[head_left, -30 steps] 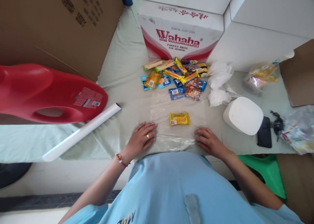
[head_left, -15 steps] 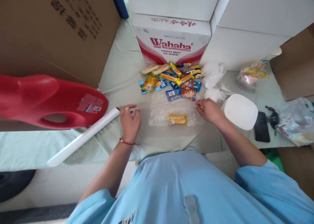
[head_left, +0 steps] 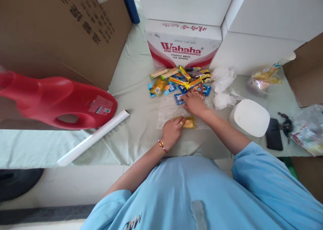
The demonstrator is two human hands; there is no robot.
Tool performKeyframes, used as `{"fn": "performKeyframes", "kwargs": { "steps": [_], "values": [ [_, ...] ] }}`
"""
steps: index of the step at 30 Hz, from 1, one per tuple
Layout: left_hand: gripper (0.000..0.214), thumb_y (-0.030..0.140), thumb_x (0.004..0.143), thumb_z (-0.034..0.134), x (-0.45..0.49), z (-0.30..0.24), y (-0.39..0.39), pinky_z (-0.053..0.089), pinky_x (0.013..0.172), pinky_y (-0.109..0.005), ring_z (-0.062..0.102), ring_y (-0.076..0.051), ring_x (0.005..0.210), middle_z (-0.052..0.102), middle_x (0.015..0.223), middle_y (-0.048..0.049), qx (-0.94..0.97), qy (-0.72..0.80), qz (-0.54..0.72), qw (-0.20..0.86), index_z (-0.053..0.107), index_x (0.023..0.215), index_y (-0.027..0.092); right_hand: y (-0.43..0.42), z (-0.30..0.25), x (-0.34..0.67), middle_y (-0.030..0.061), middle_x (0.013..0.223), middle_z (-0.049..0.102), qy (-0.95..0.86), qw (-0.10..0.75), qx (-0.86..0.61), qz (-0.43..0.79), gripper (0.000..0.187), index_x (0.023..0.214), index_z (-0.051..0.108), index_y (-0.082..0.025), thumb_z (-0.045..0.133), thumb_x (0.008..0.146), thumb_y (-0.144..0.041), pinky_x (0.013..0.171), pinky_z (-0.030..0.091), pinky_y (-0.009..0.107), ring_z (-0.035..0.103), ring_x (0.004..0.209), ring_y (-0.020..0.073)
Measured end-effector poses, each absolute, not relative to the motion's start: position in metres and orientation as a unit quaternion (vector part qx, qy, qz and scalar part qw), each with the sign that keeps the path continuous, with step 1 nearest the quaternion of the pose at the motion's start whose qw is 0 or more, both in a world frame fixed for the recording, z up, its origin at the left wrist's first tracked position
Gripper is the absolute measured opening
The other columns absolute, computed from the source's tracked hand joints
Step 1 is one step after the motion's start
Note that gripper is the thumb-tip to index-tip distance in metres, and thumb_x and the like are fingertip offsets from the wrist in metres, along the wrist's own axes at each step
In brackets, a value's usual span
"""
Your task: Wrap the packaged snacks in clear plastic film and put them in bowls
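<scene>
Touching the yellow packet (head_left: pixel 189 123) on the clear plastic (head_left: pixel 166 113), just below and right of the frame's centre, your left hand (head_left: pixel 173 131) lays its fingers over it; I cannot tell whether they grip. Higher up, your right hand (head_left: pixel 194 104) meets the blue packet (head_left: pixel 179 99) at the snack pile's (head_left: pixel 174 79) lower edge, its grasp likewise unclear.

Open cloth (head_left: pixel 142 100) separates the clear bag (head_left: pixel 166 110) from the obstructing white tube (head_left: pixel 94 136).
</scene>
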State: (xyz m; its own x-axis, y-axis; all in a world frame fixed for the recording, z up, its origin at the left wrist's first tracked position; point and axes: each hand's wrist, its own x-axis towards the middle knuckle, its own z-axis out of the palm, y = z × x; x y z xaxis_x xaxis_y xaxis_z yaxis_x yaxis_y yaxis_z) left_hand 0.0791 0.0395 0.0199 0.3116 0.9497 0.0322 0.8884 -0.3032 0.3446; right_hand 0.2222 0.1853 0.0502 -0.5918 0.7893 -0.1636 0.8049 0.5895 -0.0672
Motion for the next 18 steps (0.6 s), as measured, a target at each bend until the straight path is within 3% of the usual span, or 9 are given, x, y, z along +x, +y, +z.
{"fn": "performKeyframes", "kwargs": {
  "steps": [7,10,14,18],
  "values": [
    [0.038,0.023,0.106,0.046,0.075,0.01,0.041,0.054,0.088,-0.038,0.068,-0.024,0.108,0.07,0.142,-0.009,0.787,0.577,0.145,0.164,0.068,0.137,0.027,0.189,0.043,0.232,0.0203,0.128,0.07,0.885,0.047,0.455,-0.09,0.044,0.138,0.062,-0.014,0.065,0.097,-0.03,0.104,0.041,0.048,0.059,0.121,0.037],
    [0.035,0.025,0.105,0.048,0.078,0.013,0.04,0.052,0.089,-0.04,0.061,-0.028,0.114,0.064,0.146,-0.0121,0.769,0.601,0.16,0.149,0.072,0.131,0.026,0.191,0.042,0.235,0.0188,0.115,0.073,0.882,0.051,0.455,-0.115,0.026,0.119,0.07,-0.013,0.061,0.097,-0.024,0.1,0.041,0.045,0.06,0.114,0.0348],
    [0.032,0.028,0.106,0.048,0.081,0.016,0.04,0.048,0.084,-0.037,0.056,-0.027,0.102,0.065,0.117,-0.0116,0.753,0.625,0.162,0.13,0.074,0.125,0.027,0.191,0.047,0.243,0.0152,0.11,0.071,0.909,-0.028,0.383,-0.165,0.014,0.096,0.071,-0.015,0.058,0.095,-0.021,0.103,0.039,0.044,0.056,0.114,0.0315],
    [0.031,0.029,0.107,0.047,0.081,0.015,0.042,0.044,0.073,-0.036,0.053,-0.026,0.092,0.062,0.095,-0.0088,0.765,0.616,0.136,0.131,0.075,0.122,0.026,0.185,0.053,0.253,0.0121,0.107,0.069,0.906,-0.091,0.318,-0.264,0.012,0.099,0.066,-0.015,0.057,0.094,-0.021,0.096,0.043,0.035,0.06,0.103,0.0239]
  ]
}}
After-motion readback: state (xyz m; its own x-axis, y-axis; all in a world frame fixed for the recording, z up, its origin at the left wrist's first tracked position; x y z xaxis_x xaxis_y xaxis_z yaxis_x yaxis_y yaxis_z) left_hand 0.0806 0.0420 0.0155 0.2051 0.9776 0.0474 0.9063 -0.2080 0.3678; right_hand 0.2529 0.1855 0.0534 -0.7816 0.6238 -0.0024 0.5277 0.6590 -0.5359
